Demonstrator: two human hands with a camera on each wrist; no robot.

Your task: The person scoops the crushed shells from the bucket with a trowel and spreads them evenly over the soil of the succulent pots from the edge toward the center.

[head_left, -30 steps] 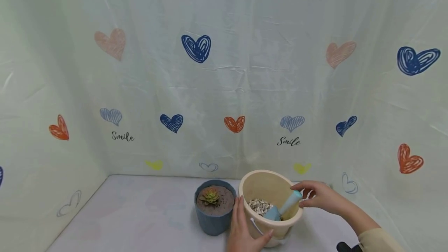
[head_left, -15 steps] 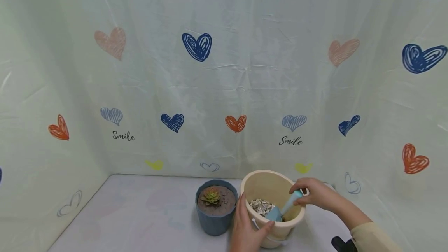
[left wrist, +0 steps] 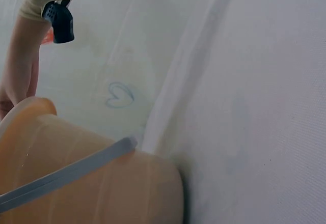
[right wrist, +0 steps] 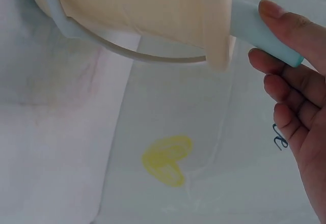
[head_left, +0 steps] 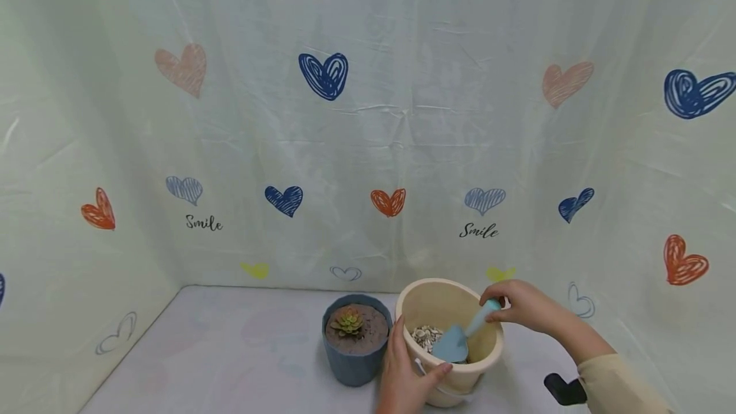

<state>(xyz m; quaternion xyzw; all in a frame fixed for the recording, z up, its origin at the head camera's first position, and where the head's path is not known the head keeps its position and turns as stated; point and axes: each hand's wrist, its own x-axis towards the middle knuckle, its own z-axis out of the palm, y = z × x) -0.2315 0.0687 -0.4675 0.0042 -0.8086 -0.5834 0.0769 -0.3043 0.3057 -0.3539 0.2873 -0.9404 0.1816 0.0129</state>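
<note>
Slanting down-left into a round cream plastic bucket, a light-blue plastic trowel is sitting clamped in right fingers.

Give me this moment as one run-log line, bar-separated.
left hand: rests against cream bucket | right hand: pinches handle of blue trowel | blade: inside bucket, near pale pieces | succulent pot: left of bucket

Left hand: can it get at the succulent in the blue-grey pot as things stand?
Probably yes: the left hand is right beside the pot, and nothing covers the succulent. It's resting against the bucket, though, so it would likely have to leave that first.
</note>
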